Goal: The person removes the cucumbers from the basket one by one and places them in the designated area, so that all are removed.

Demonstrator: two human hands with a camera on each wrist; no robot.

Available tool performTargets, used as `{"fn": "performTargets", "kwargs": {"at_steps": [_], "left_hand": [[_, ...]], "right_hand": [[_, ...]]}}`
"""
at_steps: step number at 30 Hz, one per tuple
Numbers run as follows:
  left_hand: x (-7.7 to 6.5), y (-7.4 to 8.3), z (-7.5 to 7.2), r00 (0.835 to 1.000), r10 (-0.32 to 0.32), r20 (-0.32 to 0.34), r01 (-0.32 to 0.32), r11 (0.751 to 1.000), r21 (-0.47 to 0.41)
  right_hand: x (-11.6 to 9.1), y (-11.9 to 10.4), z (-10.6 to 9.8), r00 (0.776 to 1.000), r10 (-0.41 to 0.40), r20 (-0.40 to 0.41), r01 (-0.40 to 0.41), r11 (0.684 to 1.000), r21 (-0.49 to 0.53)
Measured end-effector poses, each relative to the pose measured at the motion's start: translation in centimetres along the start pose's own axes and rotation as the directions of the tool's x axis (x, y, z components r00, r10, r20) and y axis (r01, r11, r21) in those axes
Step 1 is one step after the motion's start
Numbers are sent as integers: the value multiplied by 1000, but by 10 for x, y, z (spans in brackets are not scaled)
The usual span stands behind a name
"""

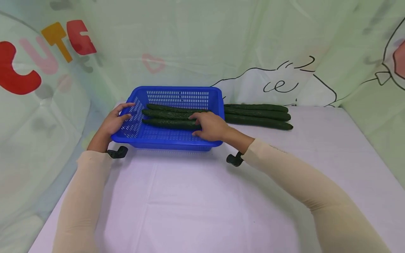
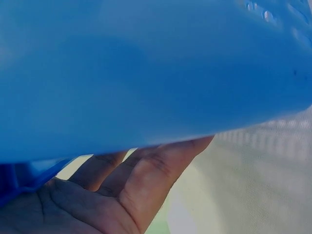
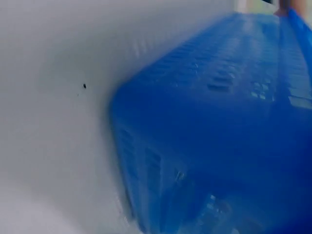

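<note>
A blue plastic basket (image 1: pixel 171 143) with slotted walls stands on the table, with three long dark-green cucumbers (image 1: pixel 164 115) lying side by side inside. My left hand (image 1: pixel 113 121) holds the basket's left end, its fingers over the rim. In the left wrist view the blue wall fills the top, and my left hand (image 2: pixel 131 195) shows below it. Over the basket's right end, my right hand (image 1: pixel 212 126) is spread above the cucumbers' right ends, thumb apart from the nearest one. Only blurred basket (image 3: pixel 195 122) shows in the right wrist view; the fingers are hidden there.
Three more cucumbers (image 1: pixel 259 114) lie together on the table just right of the basket. A white cloth covers the table (image 1: pixel 190 196). A printed curtain (image 1: pixel 190 42) hangs behind and at both sides. Dark wrist cameras (image 1: pixel 235 160) sit below both wrists.
</note>
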State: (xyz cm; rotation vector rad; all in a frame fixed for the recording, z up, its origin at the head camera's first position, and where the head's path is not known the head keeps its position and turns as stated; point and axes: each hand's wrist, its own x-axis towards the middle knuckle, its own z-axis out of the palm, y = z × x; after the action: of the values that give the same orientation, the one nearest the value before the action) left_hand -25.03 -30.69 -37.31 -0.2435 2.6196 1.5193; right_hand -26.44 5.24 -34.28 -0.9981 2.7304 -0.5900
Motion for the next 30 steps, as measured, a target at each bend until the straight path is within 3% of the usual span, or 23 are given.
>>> {"fn": "performTargets", "kwargs": {"at_steps": [4, 14, 26, 30], "left_hand": [[0, 1, -3, 1000, 2, 0, -2, 1000, 9], [-2, 0, -3, 1000, 21, 6, -22, 1000, 16], [-1, 0, 1, 1000, 16, 0, -16, 1000, 11], [-2, 0, 1, 1000, 10, 3, -10, 1000, 11]], "right_hand": [[12, -7, 6, 998, 48, 33, -43, 991, -127], [36, -10, 24, 992, 94, 82, -70, 964, -257], [35, -7, 30, 987, 118, 111, -77, 945, -317], [33, -8, 30, 987, 141, 80, -109, 944, -312]]}}
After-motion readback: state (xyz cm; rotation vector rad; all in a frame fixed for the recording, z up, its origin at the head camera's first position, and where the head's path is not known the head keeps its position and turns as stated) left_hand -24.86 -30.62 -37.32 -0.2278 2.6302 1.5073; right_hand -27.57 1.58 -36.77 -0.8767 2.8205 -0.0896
